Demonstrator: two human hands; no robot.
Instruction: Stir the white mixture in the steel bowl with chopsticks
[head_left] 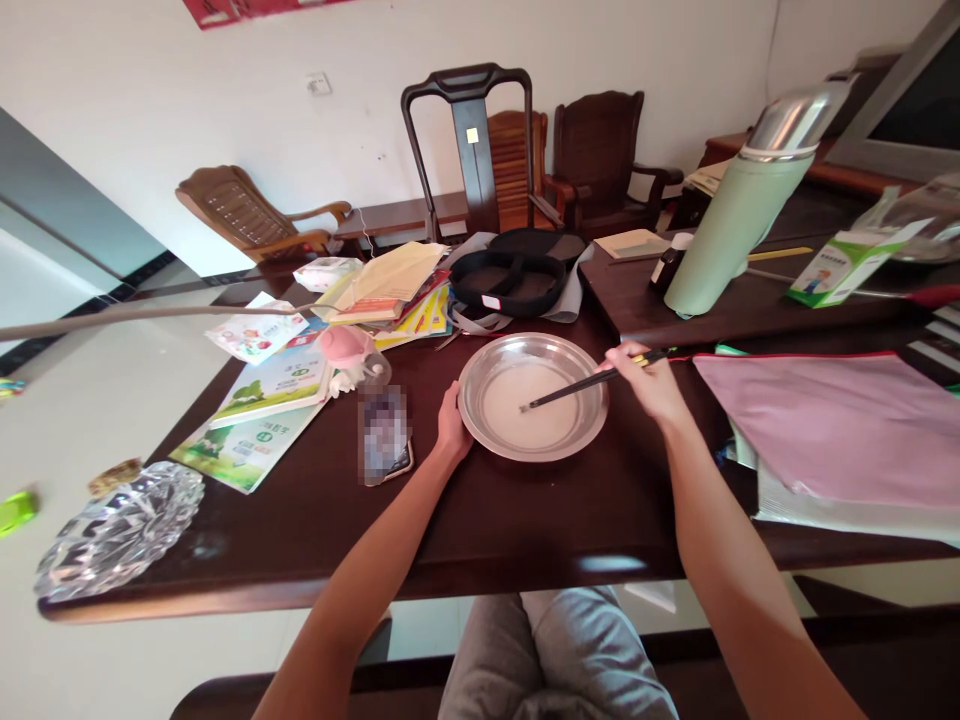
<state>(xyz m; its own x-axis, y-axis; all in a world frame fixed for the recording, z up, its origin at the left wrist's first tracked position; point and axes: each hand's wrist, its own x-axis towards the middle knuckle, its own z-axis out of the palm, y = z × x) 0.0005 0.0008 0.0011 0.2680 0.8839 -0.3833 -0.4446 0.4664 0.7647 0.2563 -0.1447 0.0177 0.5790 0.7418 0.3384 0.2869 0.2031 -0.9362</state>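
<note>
**Q:** What is the largest element shown?

**A:** A dark wooden table [525,520], which spans the scene from left to right. The person sits at its near edge.

**Q:** What lies on it, in descending size?

**A:** At the right, a pink zip pouch [832,425] lies flat. At the far right stands a pale green flask [731,225] with a steel cap. Left of centre is a loose spread of books [262,410]. At the centre sits a round metal plate [525,435] with a pale film on its floor. Just beyond the plate is a black compartment tray [510,280]. At the near left corner is a cut-glass ashtray [120,530].

**Q:** How are the hands placed?

**A:** The left hand [452,425] rests against the plate's left rim, fingers close together and curled to the edge. Whether they clasp the rim cannot be told. The right hand [652,385] is just beside the plate's right rim, fingers pinched narrowly around a pair of dark chopsticks [577,387].

**Q:** Where do the chopsticks lie?

**A:** They slant from the right hand down and to the left, with their tips at the plate's floor near its middle.
</note>
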